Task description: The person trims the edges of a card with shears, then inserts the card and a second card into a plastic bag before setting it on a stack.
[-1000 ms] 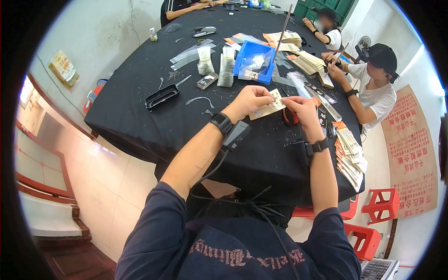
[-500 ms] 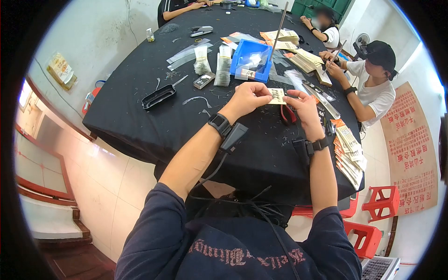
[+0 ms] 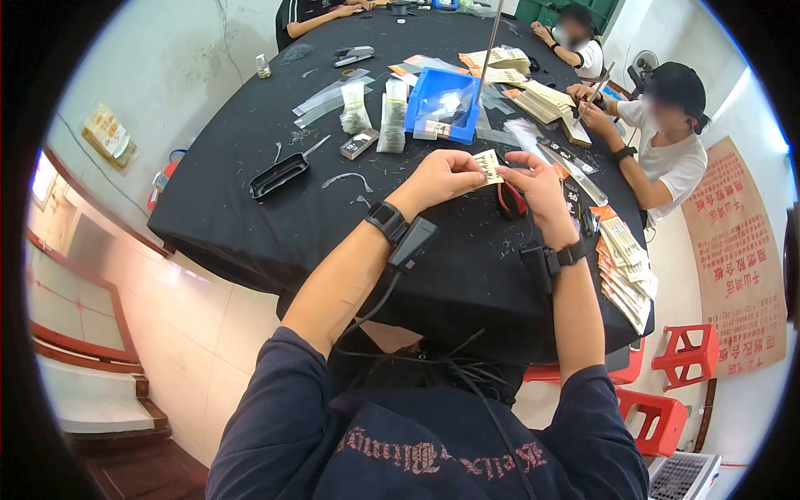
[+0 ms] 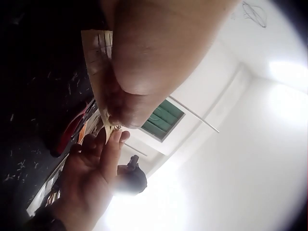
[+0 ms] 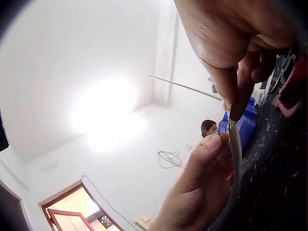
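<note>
A small cream card [image 3: 487,167] with dark marks in rows is held between both hands above the black table. The left hand [image 3: 442,179] pinches its left side between thumb and fingers. At its right edge, the right hand [image 3: 540,193] pinches with thumb and fingertips. Seen from the left wrist, the card [image 4: 96,62] stands edge-up with the left hand [image 4: 159,53] over it and the right hand [image 4: 89,183] meeting it below. A thin dark loop [image 5: 221,126] shows by the fingertips in the right wrist view. Red-handled pliers [image 3: 511,200] lie beneath the hands.
Beyond the hands are a blue bin [image 3: 443,104], bundled clear strips [image 3: 393,117], a small box [image 3: 359,143] and a black tray [image 3: 280,175]. Stacked cards [image 3: 625,267] lie at the right edge, a stapler [image 3: 354,55] farther back. Other people sit around the table.
The card has turned between the hands, from tilted low at the left, to level, to its present steeper angle. Both hands remain on it, the right fingers shifting slightly.
</note>
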A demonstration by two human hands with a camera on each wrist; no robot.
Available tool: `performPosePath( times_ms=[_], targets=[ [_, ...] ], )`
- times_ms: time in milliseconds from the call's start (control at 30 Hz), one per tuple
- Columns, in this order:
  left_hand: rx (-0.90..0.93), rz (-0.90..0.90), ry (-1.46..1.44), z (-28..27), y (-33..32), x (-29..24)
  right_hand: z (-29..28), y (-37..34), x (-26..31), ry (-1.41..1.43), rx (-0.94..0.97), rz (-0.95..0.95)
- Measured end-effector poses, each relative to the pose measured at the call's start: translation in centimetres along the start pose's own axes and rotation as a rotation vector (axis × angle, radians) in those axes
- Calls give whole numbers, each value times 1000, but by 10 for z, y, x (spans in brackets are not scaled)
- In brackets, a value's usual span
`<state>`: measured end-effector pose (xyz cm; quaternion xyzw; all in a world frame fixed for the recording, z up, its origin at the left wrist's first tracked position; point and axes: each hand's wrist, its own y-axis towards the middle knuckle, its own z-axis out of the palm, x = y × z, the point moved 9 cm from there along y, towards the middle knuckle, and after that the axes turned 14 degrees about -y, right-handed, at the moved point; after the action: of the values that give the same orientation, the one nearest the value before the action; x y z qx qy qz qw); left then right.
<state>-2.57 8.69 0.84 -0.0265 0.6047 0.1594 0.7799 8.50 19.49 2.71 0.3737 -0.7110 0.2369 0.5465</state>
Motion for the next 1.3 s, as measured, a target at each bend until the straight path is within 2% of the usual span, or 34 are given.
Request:
performPosePath(
  times_ms=[500,1300],
  targets=[
    [24,-16,-59,5,-2,-3,1,-1,5,3,19,-27],
    [8,34,40,1,2,0,-3,2,2,6,9,-23]
  ],
)
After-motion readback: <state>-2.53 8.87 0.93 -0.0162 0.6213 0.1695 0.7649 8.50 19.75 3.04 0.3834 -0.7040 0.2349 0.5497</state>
